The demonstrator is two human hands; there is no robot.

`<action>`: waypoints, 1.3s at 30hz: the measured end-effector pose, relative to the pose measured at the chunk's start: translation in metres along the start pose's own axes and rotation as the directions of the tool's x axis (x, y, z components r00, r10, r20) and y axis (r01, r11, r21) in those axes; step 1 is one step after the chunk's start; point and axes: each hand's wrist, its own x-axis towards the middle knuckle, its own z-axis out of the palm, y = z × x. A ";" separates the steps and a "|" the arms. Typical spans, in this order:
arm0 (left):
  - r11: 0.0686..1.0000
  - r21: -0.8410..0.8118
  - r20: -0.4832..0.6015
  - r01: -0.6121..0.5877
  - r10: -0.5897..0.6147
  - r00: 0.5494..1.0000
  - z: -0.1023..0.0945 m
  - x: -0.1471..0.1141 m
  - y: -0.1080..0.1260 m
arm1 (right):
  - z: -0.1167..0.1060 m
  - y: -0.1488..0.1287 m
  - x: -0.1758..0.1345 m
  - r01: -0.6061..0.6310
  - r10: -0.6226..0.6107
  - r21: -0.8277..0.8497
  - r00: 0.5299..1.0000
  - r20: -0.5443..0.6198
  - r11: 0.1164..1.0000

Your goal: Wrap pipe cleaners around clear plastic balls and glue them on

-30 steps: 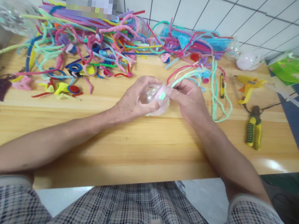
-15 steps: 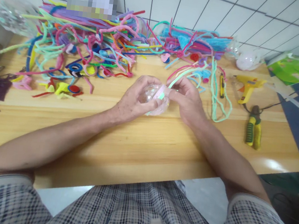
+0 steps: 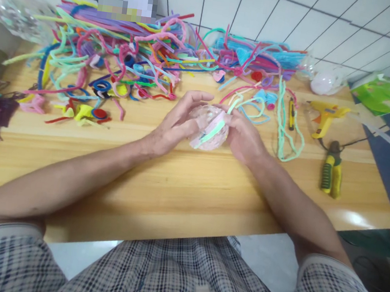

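A clear plastic ball point(image 3: 217, 139) sits between my two hands above the wooden table. A pale lilac band and a mint green pipe cleaner point(image 3: 214, 133) run across its front, and the pale free end of the pipe cleaner curls up past its top right. My left hand point(image 3: 178, 127) grips the ball from the left, thumb on its near face and fingers around the far side. On the other side my right hand point(image 3: 248, 136) closes on the ball's right edge beside the pipe cleaner, its fingertips partly hidden.
Tangled pipe cleaners point(image 3: 113, 55) cover the back left. To the right are a mint loop point(image 3: 281, 137), a yellow utility knife point(image 3: 291, 114), a yellow glue gun point(image 3: 325, 115) with its cord and green-and-yellow pliers point(image 3: 332, 170). More clear balls point(image 3: 322, 81) stand by the wall.
The ball has turned, so more of the mint strip faces me. My left thumb has slid upward, and my right fingers have lowered to the ball's side.
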 end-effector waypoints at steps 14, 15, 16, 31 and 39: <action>0.944 0.226 0.070 -0.241 0.231 0.970 0.005 -0.001 -0.002 | -0.003 -0.013 -0.002 0.053 -0.052 -0.016 0.998 0.045 0.998; 0.938 0.224 0.088 -0.266 0.252 0.964 0.005 -0.001 -0.002 | -0.003 -0.013 -0.003 0.045 -0.044 -0.015 0.998 0.049 0.999; 0.933 0.221 0.106 -0.285 0.268 0.958 0.004 -0.001 0.000 | -0.003 -0.012 -0.003 0.035 -0.034 -0.012 0.998 0.046 0.999; 0.962 0.131 0.068 -0.238 0.231 0.971 0.009 0.002 0.008 | 0.012 -0.011 -0.008 0.006 0.000 0.071 0.997 -0.080 0.997; 0.961 0.080 0.084 -0.265 0.258 0.962 -0.002 0.008 0.008 | 0.016 -0.023 0.000 0.027 -0.021 0.078 0.996 -0.085 0.997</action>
